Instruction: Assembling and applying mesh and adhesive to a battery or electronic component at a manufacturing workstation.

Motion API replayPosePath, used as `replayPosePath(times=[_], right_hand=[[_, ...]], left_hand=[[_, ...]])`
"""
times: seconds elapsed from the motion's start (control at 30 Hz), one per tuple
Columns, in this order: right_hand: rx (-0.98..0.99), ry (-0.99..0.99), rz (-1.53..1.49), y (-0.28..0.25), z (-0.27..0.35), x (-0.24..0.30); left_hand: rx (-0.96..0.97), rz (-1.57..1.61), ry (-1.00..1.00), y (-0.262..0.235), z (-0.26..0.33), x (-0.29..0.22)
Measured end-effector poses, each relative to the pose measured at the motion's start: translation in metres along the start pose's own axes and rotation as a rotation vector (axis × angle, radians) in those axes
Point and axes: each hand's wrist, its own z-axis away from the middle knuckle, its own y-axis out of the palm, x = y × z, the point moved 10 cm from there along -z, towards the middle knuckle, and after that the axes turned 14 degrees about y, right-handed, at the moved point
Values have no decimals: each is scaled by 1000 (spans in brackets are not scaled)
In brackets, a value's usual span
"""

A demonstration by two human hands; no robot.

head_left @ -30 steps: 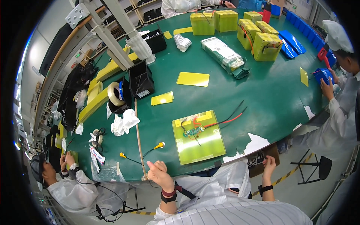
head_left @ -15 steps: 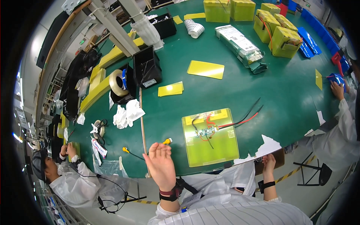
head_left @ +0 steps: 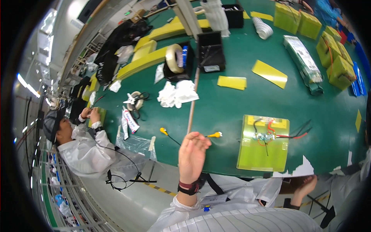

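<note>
My left hand [head_left: 192, 158] is raised at the table's front edge, fingers apart and slightly bent, holding nothing. Just beyond its fingertips lies a thin black cable with a yellow connector [head_left: 215, 135] at one end and another yellow connector [head_left: 164, 131] at the other. To the right, a flat yellow-green battery pack [head_left: 247, 158] lies on the table, a small green circuit board [head_left: 264, 136] on top with red and black wires. My right hand [head_left: 305, 188] is low beside the table edge, near torn white paper [head_left: 300, 169], loosely open with nothing visible in it.
Yellow sheets [head_left: 232, 82], crumpled white tissue [head_left: 177, 94], a black bin [head_left: 211, 54] and a tape roll [head_left: 174, 58] lie farther back. Wrapped yellow battery blocks [head_left: 340, 71] stand far right. A seated co-worker [head_left: 81, 143] works at the left.
The view has swung left, so the table's things appear farther right. My right hand has drawn away from the table edge and opened; my left hand stays raised, its fingers bent slightly more.
</note>
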Motion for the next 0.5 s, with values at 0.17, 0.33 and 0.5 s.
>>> replayPosePath(times=[0.17,0.33,0.5], right_hand=[[-21,-289,50,8,28,92],[-9,-372,-106,-3,30,127],[36,-518,-96,24,78,168]], left_hand=[[-135,-854,280,-61,-44,-109],[-414,-1653,418,-212,-101,-214],[-247,-2201,210,-283,-145,-207]])
